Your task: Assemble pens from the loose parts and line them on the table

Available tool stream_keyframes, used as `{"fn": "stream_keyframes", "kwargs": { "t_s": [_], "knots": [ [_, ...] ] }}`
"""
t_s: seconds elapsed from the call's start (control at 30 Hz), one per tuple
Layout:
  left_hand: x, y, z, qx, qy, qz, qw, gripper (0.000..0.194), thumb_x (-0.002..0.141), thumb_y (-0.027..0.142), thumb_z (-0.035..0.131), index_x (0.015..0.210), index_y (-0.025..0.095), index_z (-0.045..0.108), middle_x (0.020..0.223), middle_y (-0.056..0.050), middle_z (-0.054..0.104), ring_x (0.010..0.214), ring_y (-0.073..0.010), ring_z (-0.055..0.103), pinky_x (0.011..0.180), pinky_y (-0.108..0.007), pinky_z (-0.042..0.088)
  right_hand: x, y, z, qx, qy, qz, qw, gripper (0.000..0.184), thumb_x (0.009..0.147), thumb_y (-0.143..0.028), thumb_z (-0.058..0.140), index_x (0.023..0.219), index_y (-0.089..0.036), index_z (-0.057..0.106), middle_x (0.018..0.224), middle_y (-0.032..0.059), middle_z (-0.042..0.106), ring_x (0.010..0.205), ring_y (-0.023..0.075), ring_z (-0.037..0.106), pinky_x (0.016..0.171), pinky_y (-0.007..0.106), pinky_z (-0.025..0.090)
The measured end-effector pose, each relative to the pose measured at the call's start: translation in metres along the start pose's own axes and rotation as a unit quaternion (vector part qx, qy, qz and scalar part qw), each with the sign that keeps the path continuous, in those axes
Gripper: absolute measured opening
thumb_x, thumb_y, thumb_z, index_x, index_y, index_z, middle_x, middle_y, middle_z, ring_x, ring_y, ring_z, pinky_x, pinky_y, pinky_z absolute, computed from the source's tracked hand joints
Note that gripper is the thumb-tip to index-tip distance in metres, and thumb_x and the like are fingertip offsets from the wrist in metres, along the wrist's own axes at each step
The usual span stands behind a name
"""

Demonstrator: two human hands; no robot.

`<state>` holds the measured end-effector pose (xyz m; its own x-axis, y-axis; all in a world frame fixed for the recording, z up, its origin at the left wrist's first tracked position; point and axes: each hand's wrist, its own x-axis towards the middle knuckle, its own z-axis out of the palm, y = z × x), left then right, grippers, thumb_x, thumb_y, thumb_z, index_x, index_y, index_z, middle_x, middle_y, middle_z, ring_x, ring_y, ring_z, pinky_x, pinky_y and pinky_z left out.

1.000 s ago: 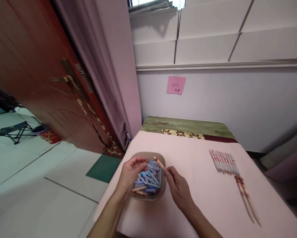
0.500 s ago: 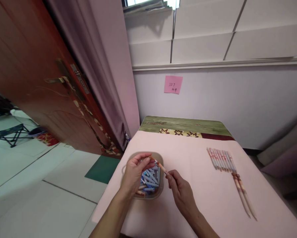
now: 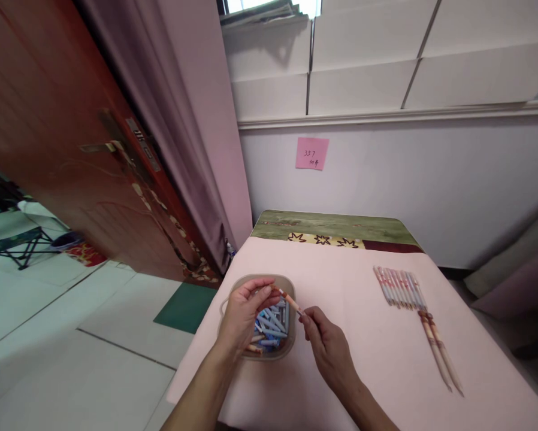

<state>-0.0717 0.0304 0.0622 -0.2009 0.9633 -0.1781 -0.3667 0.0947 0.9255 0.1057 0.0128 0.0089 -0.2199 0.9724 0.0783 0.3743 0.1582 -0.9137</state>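
Observation:
A slim cream-and-brown pen [image 3: 291,300] is held slantwise between my two hands. My left hand [image 3: 244,308] pinches its upper end over the plastic tub [image 3: 290,284]. At the lower end, the thumb and fingers of my right hand [image 3: 325,335] are closed on the pen, just right of the tub. Inside the tub lie many loose blue, grey and orange pen pieces [image 3: 273,326], partly hidden by my left hand. On the right of the table, several pale pens [image 3: 399,288] lie side by side, with two cream-brown pens [image 3: 440,353] below them pointing toward me.
A pink cloth [image 3: 345,371] covers most of the table, and a green patterned strip [image 3: 332,222] shows at its far edge. Behind it, a pink note [image 3: 312,154] is stuck on the wall. A brown door [image 3: 93,197] and a purple curtain [image 3: 174,120] stand left.
The view has shifted very slightly. Both hands keep the same grip on the pen, and nothing else has visibly moved.

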Motion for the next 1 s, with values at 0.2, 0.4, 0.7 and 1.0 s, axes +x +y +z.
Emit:
{"fn": "stream_keyframes", "kwargs": {
  "t_s": [0.2,0.4,0.7,1.0],
  "knots": [
    [0.002,-0.003,-0.003,0.031,-0.004,0.003,1.000,0.035,0.067,0.030,0.078,0.095,0.011,0.068,0.079,-0.008,0.075,0.073,-0.0172,0.070,0.076,-0.028,0.056,0.000,0.001,-0.002,-0.021,0.001,-0.008,1.000,0.040,0.095,-0.053,0.034,0.085,-0.023,0.058,0.060,-0.0028,0.053,0.053,0.0138,0.051,0.051,0.022,0.033],
    [0.005,-0.005,-0.010,0.101,-0.026,0.022,0.994,0.034,0.069,0.032,0.076,0.096,0.013,0.068,0.079,-0.008,0.075,0.074,-0.0197,0.071,0.073,-0.029,0.055,-0.001,0.000,-0.005,-0.044,0.012,-0.018,0.999,0.036,0.095,-0.049,0.037,0.084,-0.023,0.059,0.061,-0.0025,0.058,0.054,0.0136,0.052,0.050,0.021,0.033],
    [0.003,-0.003,-0.006,0.153,-0.043,0.026,0.987,0.032,0.067,0.034,0.075,0.091,0.014,0.069,0.080,-0.008,0.075,0.073,-0.0220,0.071,0.071,-0.031,0.055,-0.001,0.004,-0.005,-0.025,0.010,-0.016,1.000,0.041,0.095,-0.051,0.036,0.089,-0.023,0.065,0.068,0.0010,0.065,0.061,0.0159,0.058,0.055,0.023,0.038],
    [0.003,-0.002,0.002,0.153,-0.034,0.007,0.988,0.033,0.063,0.035,0.078,0.086,0.014,0.069,0.075,-0.008,0.075,0.071,-0.0227,0.071,0.067,-0.031,0.055,-0.003,0.009,0.001,0.055,-0.008,0.010,0.998,0.042,0.094,-0.052,0.037,0.083,-0.021,0.063,0.065,0.0009,0.061,0.056,0.0146,0.053,0.054,0.022,0.041]
  ]
}}
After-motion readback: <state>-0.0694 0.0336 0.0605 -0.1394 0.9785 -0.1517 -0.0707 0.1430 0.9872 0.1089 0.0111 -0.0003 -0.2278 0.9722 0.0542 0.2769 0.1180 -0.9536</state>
